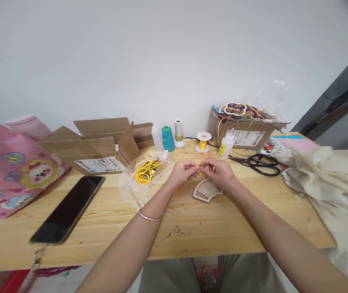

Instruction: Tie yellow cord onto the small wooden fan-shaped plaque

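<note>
Both hands meet over the middle of the table, pinching a thin yellow cord (201, 176) between their fingertips. My left hand (183, 172) is closed on the cord from the left, its wrist wearing a silver bangle (149, 218). From the right, my right hand (219, 171) is closed on the same cord, fingertips close to the left ones. Just below, a fan-shaped wooden piece (207, 189) with cut-out lattice ends lies on the table, and the cord runs down to it. My right hand hides part of its right end.
Behind the hands stand a teal thread cone (168, 139), a yellow cord spool (203, 143) and a glue bottle (226, 145). Black scissors (261, 163) lie right. A bag of yellow cord (146, 173), open cardboard box (97, 148) and phone (67, 209) are left; beige cloth (329, 183) covers the right edge.
</note>
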Motion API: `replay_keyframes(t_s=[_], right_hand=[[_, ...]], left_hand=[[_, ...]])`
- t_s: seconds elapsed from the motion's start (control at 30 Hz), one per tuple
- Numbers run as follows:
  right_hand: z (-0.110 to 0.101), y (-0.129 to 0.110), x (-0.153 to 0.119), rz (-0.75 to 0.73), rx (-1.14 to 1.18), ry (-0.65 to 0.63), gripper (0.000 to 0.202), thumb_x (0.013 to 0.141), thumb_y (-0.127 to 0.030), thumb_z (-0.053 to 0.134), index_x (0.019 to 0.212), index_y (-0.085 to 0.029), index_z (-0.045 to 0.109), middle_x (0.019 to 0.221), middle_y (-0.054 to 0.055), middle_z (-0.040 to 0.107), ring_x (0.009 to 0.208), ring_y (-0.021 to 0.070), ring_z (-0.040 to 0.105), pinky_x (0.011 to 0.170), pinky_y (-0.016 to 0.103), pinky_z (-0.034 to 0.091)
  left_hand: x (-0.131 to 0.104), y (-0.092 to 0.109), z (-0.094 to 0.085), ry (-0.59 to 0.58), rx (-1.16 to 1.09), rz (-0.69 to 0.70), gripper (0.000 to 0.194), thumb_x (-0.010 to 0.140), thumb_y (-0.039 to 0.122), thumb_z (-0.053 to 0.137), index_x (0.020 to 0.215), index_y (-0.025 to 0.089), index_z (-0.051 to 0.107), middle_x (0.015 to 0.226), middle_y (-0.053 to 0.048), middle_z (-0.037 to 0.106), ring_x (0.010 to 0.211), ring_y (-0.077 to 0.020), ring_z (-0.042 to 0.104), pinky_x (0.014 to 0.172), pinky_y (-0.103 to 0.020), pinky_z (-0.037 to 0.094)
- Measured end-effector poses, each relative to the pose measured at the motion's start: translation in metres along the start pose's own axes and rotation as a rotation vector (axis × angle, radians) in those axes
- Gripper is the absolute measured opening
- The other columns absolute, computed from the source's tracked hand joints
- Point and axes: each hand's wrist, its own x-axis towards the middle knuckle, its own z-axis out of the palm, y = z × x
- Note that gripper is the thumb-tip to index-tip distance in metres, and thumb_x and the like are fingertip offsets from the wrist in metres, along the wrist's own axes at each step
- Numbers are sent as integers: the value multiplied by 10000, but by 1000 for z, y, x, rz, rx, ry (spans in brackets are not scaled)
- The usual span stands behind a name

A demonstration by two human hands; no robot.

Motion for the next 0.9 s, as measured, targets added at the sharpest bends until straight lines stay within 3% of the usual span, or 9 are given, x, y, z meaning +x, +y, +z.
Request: replay_keyframes(t_s=[0.33,0.6,0.73,0.9], right_hand=[[-1,0,0,14,10,46,205,674,-345,498,743,-189,612,547,-4,543,477,86,432,451,196,301],[1,3,-1,27,18,25,219,677,-355,489,762,-197,614,569,1,559,486,92,442,449,199,309],[1,3,-1,46,19,14,230,670,-364,492,769,-201,620,548,-4,547,476,90,438,437,195,302],[1,3,0,66,33,10,233,665,-361,494,779,-206,626,535,-6,541,462,88,430,432,196,304]], left_hand=[[3,-2,1,153,-44,-7,255,521,308,631,687,117,601,571,-14,582,503,-73,488,414,-166,345],[3,0,1,194,-36,-8,232,487,273,652,641,107,601,534,0,570,469,-60,464,434,-181,371],[3,3,2,198,30,35,192,509,262,636,624,111,599,470,23,544,399,-43,418,421,-183,350],[4,2,1,218,94,141,167,526,238,624,637,115,604,611,-21,612,547,-86,517,558,-211,409]])
